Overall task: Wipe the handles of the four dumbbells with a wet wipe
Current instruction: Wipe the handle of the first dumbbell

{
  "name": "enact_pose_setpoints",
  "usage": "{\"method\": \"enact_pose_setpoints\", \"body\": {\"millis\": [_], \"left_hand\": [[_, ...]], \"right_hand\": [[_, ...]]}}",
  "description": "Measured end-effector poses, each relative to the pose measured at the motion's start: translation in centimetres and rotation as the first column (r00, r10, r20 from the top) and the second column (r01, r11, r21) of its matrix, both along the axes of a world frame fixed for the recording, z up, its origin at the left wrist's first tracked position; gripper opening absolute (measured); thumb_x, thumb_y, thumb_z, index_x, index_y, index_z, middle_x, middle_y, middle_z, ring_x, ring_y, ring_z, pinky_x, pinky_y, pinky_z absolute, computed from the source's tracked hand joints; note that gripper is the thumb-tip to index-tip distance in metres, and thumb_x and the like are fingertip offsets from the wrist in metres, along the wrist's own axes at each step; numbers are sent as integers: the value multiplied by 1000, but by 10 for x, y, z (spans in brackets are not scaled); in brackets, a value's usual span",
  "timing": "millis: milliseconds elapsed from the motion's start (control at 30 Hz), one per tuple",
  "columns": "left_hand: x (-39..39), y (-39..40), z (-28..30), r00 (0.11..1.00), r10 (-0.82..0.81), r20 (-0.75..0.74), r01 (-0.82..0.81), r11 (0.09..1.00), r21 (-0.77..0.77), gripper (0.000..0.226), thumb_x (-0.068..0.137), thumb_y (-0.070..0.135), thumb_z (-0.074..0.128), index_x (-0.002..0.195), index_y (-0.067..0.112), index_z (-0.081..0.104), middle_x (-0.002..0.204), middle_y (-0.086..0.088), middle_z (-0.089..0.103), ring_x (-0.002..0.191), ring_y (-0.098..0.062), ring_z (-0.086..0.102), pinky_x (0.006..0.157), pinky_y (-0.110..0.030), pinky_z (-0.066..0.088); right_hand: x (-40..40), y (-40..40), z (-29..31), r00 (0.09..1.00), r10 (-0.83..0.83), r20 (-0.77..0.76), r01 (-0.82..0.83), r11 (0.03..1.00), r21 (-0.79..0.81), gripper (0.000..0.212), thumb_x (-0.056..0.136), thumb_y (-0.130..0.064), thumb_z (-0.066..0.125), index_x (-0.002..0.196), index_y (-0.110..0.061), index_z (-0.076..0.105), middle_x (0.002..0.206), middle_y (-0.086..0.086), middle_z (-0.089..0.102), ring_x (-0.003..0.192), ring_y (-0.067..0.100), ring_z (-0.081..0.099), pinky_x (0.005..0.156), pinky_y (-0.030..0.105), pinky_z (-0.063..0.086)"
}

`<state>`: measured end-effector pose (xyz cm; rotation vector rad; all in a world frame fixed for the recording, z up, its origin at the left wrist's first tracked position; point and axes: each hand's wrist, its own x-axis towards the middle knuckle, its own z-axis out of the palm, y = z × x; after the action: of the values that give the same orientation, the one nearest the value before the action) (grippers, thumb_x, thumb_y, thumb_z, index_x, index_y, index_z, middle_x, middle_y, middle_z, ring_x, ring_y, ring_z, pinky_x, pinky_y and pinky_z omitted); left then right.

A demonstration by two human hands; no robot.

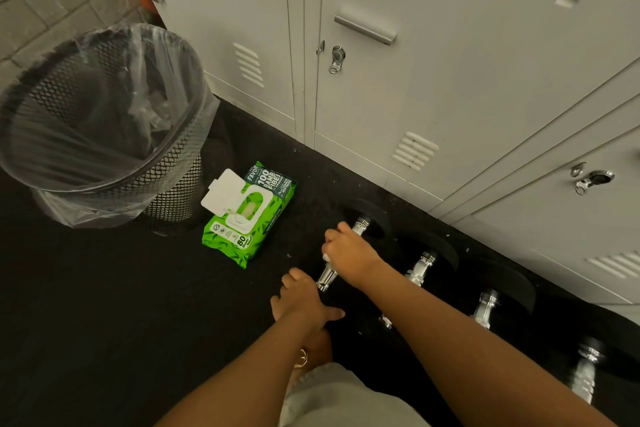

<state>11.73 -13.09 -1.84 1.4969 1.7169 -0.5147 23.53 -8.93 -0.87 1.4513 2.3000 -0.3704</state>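
Gripping a wet wipe (326, 257) round the first dumbbell's handle (329, 274), the right hand (349, 255) could roll it. The left hand (301, 298), fingers flat, steadies the near plate (barely visible).

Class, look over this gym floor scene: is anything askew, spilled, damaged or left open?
Only the wet wipe pack beside the mesh bin: its lid flap stands open. Nothing looks spilled or damaged.

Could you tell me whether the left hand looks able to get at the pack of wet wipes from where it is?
Probably yes: the left hand rests on the near weight, and only bare floor separates it from the open pack.
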Motion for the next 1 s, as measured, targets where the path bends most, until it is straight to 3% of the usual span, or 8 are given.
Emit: {"method": "enact_pose_setpoints", "body": {"millis": [200,333,467,567,867,1000], "left_hand": [[-1,0,1,1000,-6,11,6,1000,-4,112,62,55,81,142,5,19,144,-12,33,132,-26,41,108,-40,36],[-1,0,2,1000,8,25,-8,1000,1,112,61,54,82,141,5,21,142,-12,34,131,-27,41,108,-39,36],[-1,0,1,995,67,76,-66,998,-17,112,61,47,85,141,5,21,143,-14,32,133,-30,38,108,-39,38],[-2,1,1,991,89,99,-86,996,-28,113,60,46,86,142,4,19,143,-14,31,133,-31,37,108,-40,39],[-1,1,0,991,97,93,-95,995,-24,113,60,46,86,141,4,19,143,-14,31,133,-32,37,108,-40,38],[-1,0,0,990,101,102,-100,995,-20,114,60,45,86,142,4,19,144,-14,30,133,-32,37,107,-40,39]], "right_hand": [[1,-3,2,999,22,28,-23,1000,6,30,92,-15,51,120,-8,56,127,11,51,118,28,41,101,34,33],[11,0,3,995,-93,21,92,996,17,35,91,-13,53,126,-8,52,134,12,44,126,30,35,106,36,32],[8,0,1,999,-54,-3,54,998,-31,36,89,-13,56,125,-8,53,132,12,45,124,29,37,106,37,35],[12,3,0,992,-123,1,123,992,11,36,89,-13,57,124,-8,53,134,12,43,126,31,35,105,35,34],[5,2,-1,993,-96,67,95,995,28,34,88,-15,58,121,-6,54,128,15,48,122,31,39,104,36,32],[4,3,1,990,-134,30,135,991,-7,34,89,-13,56,123,-6,54,132,15,46,126,31,35,105,37,34]]}}
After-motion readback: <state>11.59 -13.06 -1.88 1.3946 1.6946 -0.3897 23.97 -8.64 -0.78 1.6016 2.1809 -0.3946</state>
